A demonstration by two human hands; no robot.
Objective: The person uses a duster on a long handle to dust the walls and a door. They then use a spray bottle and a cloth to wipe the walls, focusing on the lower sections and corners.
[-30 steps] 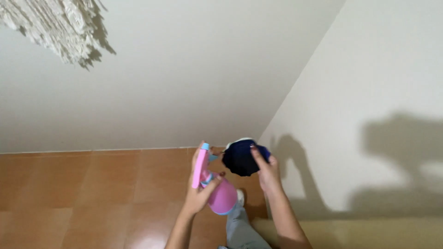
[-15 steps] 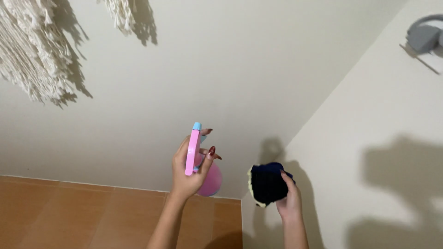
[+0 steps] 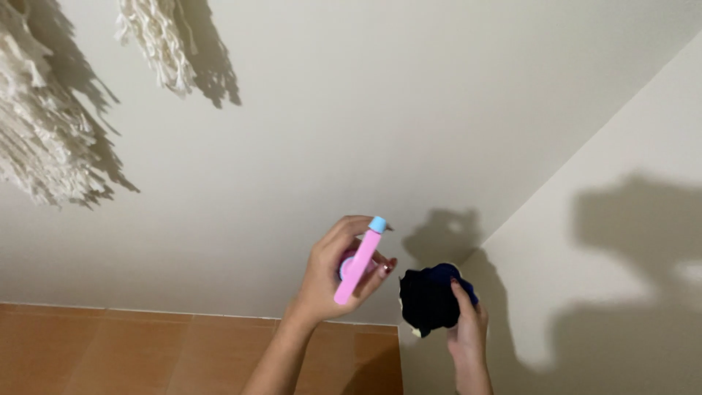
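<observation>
My left hand is raised in front of a cream wall and grips a pink spray bottle with a light blue nozzle tip pointing up and to the right. My right hand holds a bunched dark navy cloth close to the inner corner where two walls meet. The cloth is just right of the bottle, a small gap apart. Shadows of both hands fall on the walls behind.
White fringed woven hangings hang on the wall at upper left, a smaller one beside them. Brown tiled floor runs along the bottom left. The wall corner rises diagonally to the right.
The view has tilted up from the floor to the wall. Both hands rose with the bottle and cloth; the cloth moved from beside the bottle toward the wall corner.
</observation>
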